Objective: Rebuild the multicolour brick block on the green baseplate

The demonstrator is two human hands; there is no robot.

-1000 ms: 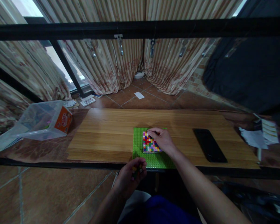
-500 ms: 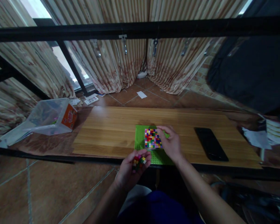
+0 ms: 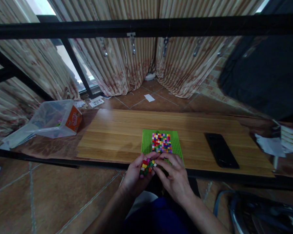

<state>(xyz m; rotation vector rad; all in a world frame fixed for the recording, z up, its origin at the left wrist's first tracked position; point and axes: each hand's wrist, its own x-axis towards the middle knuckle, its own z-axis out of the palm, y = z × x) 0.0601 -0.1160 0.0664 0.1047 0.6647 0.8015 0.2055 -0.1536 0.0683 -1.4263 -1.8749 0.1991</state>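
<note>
My left hand (image 3: 134,174) is cupped palm up at the table's front edge and cradles a small heap of coloured toy bricks (image 3: 146,167). My right hand (image 3: 174,174) reaches in from the right, thumb and forefinger closing at a white brick (image 3: 155,164) on the heap's edge. Just beyond both hands lies a green studded baseplate (image 3: 177,143). On it stands a block of many-coloured toy bricks (image 3: 161,142), roughly square. The fingers hide its near edge and the front of the baseplate.
A black phone (image 3: 221,150) lies on the wooden board (image 3: 112,133) to the right. At the left stands a clear plastic bin (image 3: 51,120) with an orange label and a few bricks inside. Papers (image 3: 270,144) lie at the far right. A black bar (image 3: 146,28) crosses above.
My right hand has come back from the brick block to the heap in my left palm. More of the block and the baseplate's right side now show.
</note>
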